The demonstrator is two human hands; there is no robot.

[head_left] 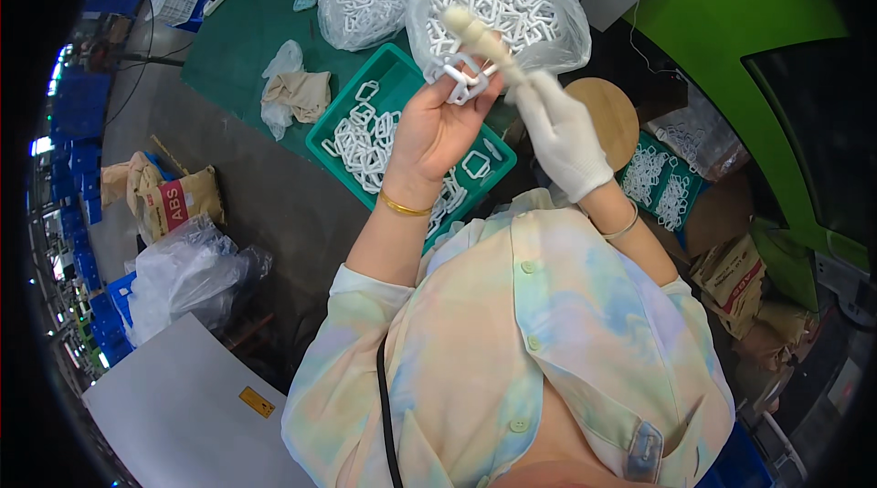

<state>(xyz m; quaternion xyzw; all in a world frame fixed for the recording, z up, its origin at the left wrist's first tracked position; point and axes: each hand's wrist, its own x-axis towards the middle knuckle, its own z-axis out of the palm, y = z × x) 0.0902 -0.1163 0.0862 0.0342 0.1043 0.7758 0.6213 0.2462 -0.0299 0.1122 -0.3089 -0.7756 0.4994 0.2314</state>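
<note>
Currently, the left hand (443, 127), bare, grasps a small cluster of white links (466, 79) between curled fingers, raised over the far side of a green tray (398, 73). Links: smooth, plastic-looking, angular open loops; exact count in the cluster unclear because they overlap. The right hand (562, 127), in a white knitted glove, is closed about the near end of a cream rod (475, 34), matte and knobbed, its rounded tip pointing up and left. Rod is blurred; whether it touches the links cannot be told.

Tray: smooth, straight-walled; loose links (359, 148) lie heaped inside, partly hidden by the left forearm. Beyond it, two clear, crinkled film bags, a larger one (573, 42) and a smaller one (330, 15), bulge with similar white pieces; the larger is partly covered by the hands and rod. Beige cloth (301, 97), soft and creased, lies on the green tabletop (239, 63). Round wooden disc (605, 122), flat and pale-grained, is partly hidden behind the gloved hand; its support cannot be made out.
</note>
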